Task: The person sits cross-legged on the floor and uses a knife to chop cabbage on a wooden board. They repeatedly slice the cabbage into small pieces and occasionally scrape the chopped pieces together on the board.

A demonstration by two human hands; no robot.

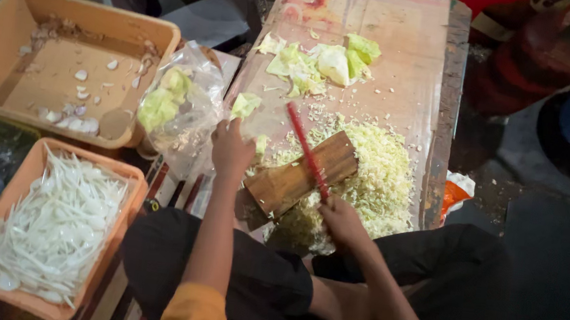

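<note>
- Your right hand [341,220] is wrapped around the red-handled knife [307,152], mid-frame, over the wooden block [301,172].
- Left hand [230,150] pins a cabbage piece [245,105], fingers curled.
- Shredded cabbage [376,174] heaps just right; sliced-onion tray [52,226] sits lower left.

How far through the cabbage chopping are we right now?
Well along. Done: a large pile of shredded cabbage covers the near part of the cardboard sheet, and a tray of sliced onion sits full. In hand: the right hand holds the red-handled knife over the wooden board; the left hand rests on a cabbage piece. Left: whole cabbage chunks at the far end, and more in the plastic bag.
</note>
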